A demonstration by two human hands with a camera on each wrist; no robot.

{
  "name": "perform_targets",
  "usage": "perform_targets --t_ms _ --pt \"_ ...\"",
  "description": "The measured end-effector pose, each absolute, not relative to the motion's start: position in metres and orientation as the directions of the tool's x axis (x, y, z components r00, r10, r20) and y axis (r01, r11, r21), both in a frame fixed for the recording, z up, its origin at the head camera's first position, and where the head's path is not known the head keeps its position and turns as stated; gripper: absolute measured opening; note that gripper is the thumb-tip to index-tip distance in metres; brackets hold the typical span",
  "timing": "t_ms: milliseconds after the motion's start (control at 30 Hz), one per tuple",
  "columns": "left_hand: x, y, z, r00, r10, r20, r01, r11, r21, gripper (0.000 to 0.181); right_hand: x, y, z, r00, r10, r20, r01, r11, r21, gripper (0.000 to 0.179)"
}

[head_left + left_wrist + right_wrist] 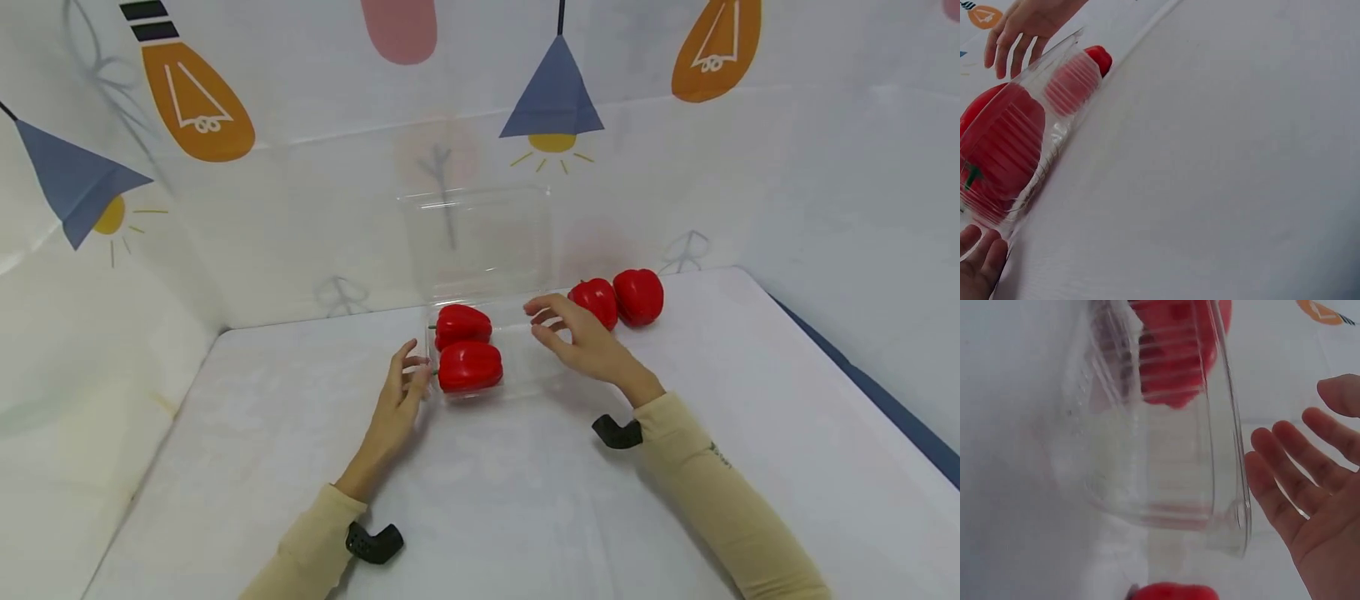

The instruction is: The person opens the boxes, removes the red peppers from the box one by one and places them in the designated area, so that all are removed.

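Observation:
Two red bell peppers, a rear one (461,326) and a front one (470,367), lie side by side in the left part of a clear plastic clamshell box (528,362). Its lid (487,246) stands raised at the back. My left hand (396,400) is at the box's left side, fingers relaxed and close to the wall and a green stem. Over the box's right end hovers my right hand (588,340), fingers loosely bent, with nothing in them; in the right wrist view its fingertips (1260,465) come right beside the rim.
Two more red peppers, one (597,302) partly behind my right hand and another (639,297) beside it, sit on the white-covered table (487,508) right of the box. A cloth with printed lamps (551,92) hangs behind the table.

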State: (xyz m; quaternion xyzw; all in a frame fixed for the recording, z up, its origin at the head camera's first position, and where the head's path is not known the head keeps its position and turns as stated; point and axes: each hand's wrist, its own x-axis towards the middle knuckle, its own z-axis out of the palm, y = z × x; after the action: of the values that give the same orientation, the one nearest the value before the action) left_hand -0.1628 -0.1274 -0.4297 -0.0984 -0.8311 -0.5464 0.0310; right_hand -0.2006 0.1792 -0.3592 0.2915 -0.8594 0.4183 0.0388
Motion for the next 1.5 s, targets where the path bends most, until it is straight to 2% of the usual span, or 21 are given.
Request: perform_targets --t_ms 167,400,633,833,1100,1500 --pt "-0.178 -0.132 -0.429 -0.995 0.072 0.065 0.081 0.248 0.965 0.05 -0.192 0.159 -0.367 -0.809 -0.534 0.244 -0.533 0.493 -0.687 0.042" --pt "-0.19 -0.132 -0.426 -0.988 0.097 -0.123 -0.134 -0.112 0.985 0.047 -0.185 0.138 -0.375 -0.764 -0.591 0.258 -0.597 0.498 -0.628 0.057" --pt "-0.196 -0.135 -0.427 -0.981 0.157 -0.113 -0.157 -0.3 0.941 0.049 -0.183 0.123 -0.38 -0.749 -0.608 0.264 -0.636 0.547 -0.544 0.063" --pt "-0.195 -0.138 -0.431 -0.968 0.239 -0.075 -0.156 -0.337 0.928 0.052 -0.181 0.116 -0.386 -0.74 -0.62 0.26 -0.651 0.562 -0.511 0.063" --pt "-0.193 -0.14 -0.432 -0.96 0.277 -0.035 -0.145 -0.389 0.91 0.052 -0.181 0.112 -0.388 -0.742 -0.629 0.231 -0.638 0.559 -0.53 0.062" --pt "-0.189 -0.138 -0.431 -0.96 0.281 -0.002 -0.115 -0.383 0.917 0.052 -0.178 0.112 -0.385 -0.763 -0.614 0.204 -0.608 0.573 -0.55 0.062"
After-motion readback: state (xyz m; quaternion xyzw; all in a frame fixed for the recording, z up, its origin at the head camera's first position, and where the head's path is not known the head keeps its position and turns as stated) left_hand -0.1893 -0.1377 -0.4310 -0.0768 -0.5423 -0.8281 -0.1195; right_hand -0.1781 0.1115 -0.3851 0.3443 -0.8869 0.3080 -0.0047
